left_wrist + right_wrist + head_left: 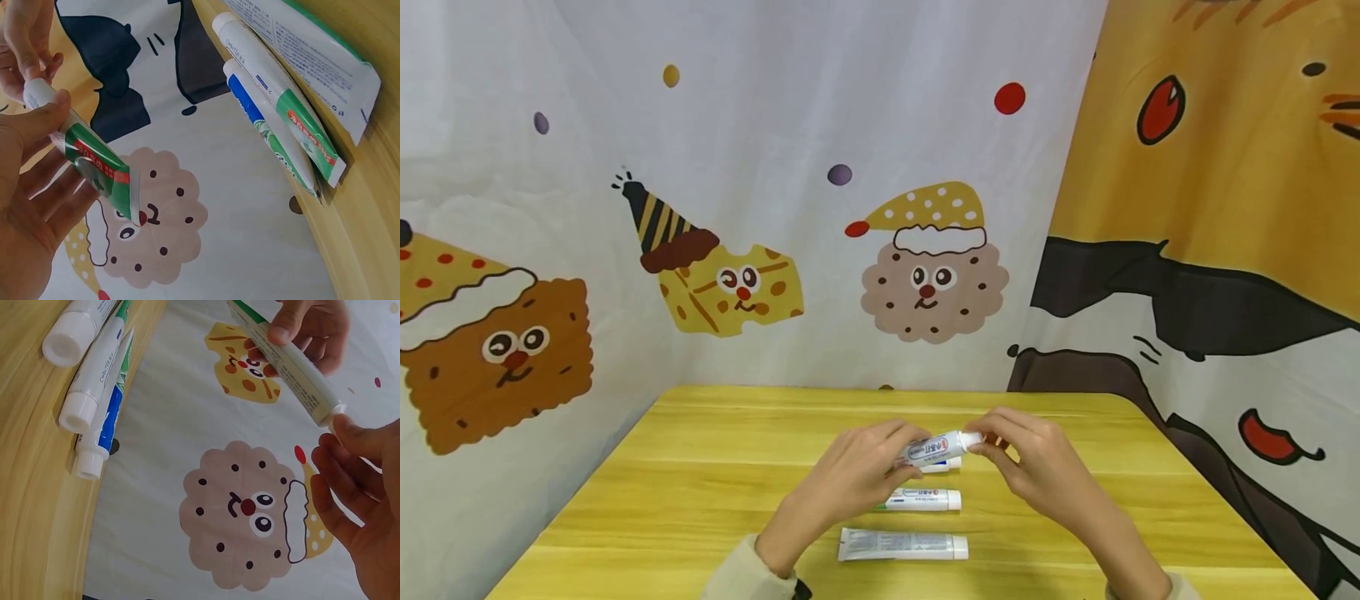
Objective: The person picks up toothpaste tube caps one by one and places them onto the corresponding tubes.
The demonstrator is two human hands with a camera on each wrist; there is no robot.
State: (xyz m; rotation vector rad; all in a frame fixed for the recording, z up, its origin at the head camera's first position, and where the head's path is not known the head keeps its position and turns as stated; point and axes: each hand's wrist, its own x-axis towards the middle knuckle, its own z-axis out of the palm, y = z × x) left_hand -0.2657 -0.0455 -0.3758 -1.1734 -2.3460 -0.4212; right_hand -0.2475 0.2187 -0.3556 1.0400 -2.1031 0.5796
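Note:
Above the table, my left hand (861, 467) grips a white and green toothpaste tube (97, 159) around its body, thumb on one side and fingers on the other. The thumb and fingertips of my right hand (1037, 462) pinch the white cap end of that same tube. In the head view the cap points right and the printed face shows. Below the hands lie a toothpaste tube with a blue and green print (269, 131), a green-ended tube (921, 499) and, closest to me, a tube with its text side up (898, 545).
The yellow wood-grain table (700, 483) carries the three lying tubes in a column, caps to the right. A white curtain (760, 100) with cartoon food prints hangs behind the table, and an orange printed section (1225, 183) hangs at the right.

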